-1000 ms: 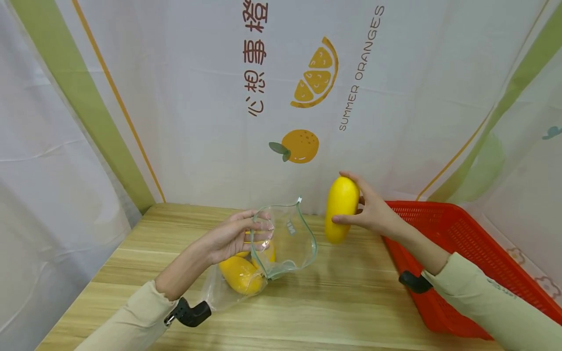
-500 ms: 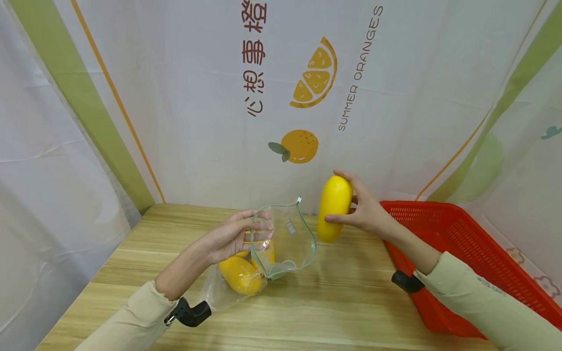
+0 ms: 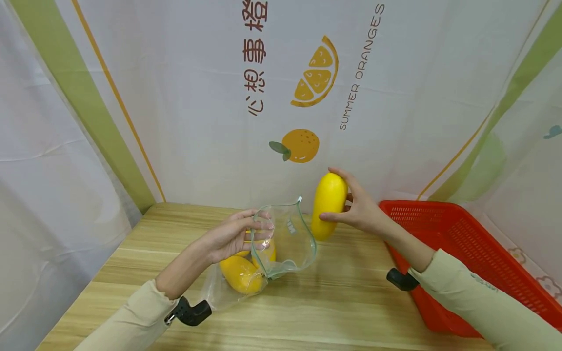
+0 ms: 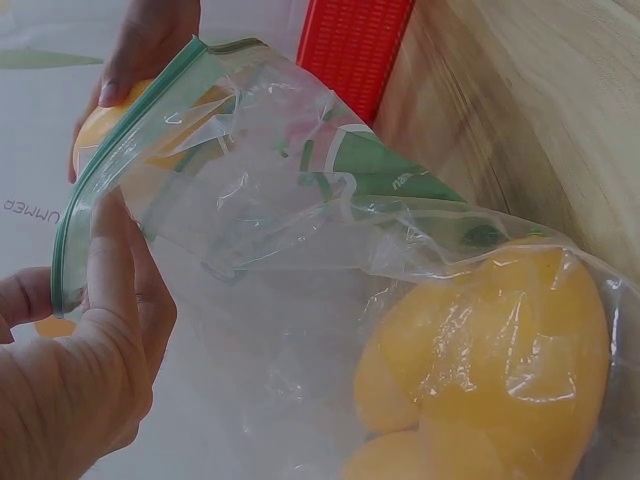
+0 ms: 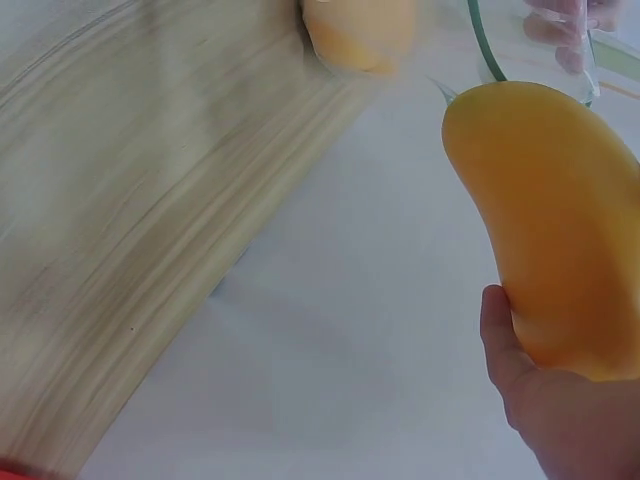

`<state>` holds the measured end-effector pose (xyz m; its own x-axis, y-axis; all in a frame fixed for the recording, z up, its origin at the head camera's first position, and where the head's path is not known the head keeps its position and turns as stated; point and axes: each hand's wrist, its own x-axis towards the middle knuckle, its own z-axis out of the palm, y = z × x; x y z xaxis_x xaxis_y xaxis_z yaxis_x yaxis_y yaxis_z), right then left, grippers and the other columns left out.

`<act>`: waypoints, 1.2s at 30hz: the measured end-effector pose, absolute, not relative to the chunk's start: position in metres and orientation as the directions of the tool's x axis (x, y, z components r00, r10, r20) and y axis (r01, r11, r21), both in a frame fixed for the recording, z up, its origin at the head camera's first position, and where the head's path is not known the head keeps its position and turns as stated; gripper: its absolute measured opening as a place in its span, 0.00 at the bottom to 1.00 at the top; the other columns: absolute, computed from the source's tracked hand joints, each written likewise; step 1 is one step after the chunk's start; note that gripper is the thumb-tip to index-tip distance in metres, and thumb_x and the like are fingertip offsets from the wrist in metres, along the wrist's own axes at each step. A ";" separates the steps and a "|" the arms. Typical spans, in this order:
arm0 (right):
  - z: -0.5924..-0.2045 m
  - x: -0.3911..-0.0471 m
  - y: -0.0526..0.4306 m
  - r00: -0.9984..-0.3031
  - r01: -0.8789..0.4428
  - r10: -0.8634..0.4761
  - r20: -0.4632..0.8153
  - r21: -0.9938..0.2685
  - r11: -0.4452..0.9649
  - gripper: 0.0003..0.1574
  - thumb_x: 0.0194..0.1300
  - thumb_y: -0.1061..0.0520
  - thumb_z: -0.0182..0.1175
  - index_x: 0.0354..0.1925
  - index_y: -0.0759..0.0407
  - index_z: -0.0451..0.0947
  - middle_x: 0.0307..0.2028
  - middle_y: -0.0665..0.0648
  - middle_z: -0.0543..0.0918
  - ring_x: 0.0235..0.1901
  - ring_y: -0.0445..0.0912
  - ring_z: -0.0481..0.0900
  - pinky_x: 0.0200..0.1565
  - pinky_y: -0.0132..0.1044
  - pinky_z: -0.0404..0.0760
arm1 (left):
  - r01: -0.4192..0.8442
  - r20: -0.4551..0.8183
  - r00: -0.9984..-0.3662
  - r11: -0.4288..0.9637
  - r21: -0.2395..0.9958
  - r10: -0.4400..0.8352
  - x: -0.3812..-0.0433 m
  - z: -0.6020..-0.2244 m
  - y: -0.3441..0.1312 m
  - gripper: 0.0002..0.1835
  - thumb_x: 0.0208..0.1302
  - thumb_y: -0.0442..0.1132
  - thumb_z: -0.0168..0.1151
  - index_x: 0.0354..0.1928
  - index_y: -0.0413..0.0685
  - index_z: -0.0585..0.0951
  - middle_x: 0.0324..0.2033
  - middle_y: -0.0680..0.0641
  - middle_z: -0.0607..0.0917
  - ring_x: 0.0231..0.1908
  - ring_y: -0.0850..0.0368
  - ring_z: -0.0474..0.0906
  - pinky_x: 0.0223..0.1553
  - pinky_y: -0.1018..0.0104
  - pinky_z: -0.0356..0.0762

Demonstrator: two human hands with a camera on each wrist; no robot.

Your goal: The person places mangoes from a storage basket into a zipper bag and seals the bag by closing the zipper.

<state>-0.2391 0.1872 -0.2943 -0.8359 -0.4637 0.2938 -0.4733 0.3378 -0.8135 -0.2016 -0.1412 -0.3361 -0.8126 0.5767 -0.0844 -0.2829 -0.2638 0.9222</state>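
A clear zip bag with a green-edged mouth stands open toward the right, its white slider at the top corner. My left hand holds the near rim, fingers inside the mouth and thumb outside in the left wrist view. Several yellow mangoes lie in the lower part of the bag on the table. Just right of the mouth, my right hand grips another mango between thumb and fingers, upright and above the table. The right wrist view shows this mango close up, with the thumb along its side.
A red plastic basket stands at the right, under my right forearm. The wooden table ends at the back against a printed white curtain. Each wrist carries a small black camera mount.
My right hand has carried the mango left and slightly up, closer to the bag's mouth. The left hand and the bag stay where they were.
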 end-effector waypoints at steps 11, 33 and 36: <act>-0.282 -0.239 0.179 -0.821 -0.494 -0.473 0.321 -0.815 0.304 0.63 0.57 0.60 0.77 0.79 0.40 0.50 0.66 0.59 0.62 0.55 0.64 0.76 0.52 0.53 0.84 | -0.289 -0.086 -0.813 -0.270 0.918 0.576 -0.202 -0.336 -0.140 0.11 0.76 0.27 0.46 0.56 0.40 0.70 0.48 0.41 0.78 0.45 0.50 0.84 0.45 0.60 0.86; -0.276 -0.238 0.154 -0.770 -0.560 -0.499 0.396 -0.795 0.233 0.63 0.56 0.62 0.77 0.77 0.41 0.51 0.62 0.59 0.65 0.51 0.61 0.79 0.51 0.51 0.85 | -0.281 -0.076 -0.813 -0.274 0.920 0.577 -0.201 -0.335 -0.138 0.12 0.76 0.27 0.44 0.57 0.38 0.69 0.46 0.42 0.79 0.42 0.50 0.84 0.47 0.58 0.86; -0.275 -0.237 0.151 -0.769 -0.560 -0.496 0.403 -0.799 0.219 0.63 0.56 0.62 0.77 0.77 0.40 0.51 0.62 0.60 0.66 0.50 0.60 0.79 0.52 0.51 0.84 | -0.278 -0.075 -0.813 -0.272 0.921 0.577 -0.201 -0.335 -0.138 0.12 0.76 0.27 0.45 0.57 0.38 0.69 0.46 0.42 0.79 0.43 0.50 0.84 0.47 0.58 0.86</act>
<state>-0.2371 0.1513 -0.2751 -0.7691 -0.4961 0.4029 -0.5599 0.2192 -0.7990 -0.2014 -0.1376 -0.3353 -0.8135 0.5768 -0.0747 -0.2777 -0.2722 0.9213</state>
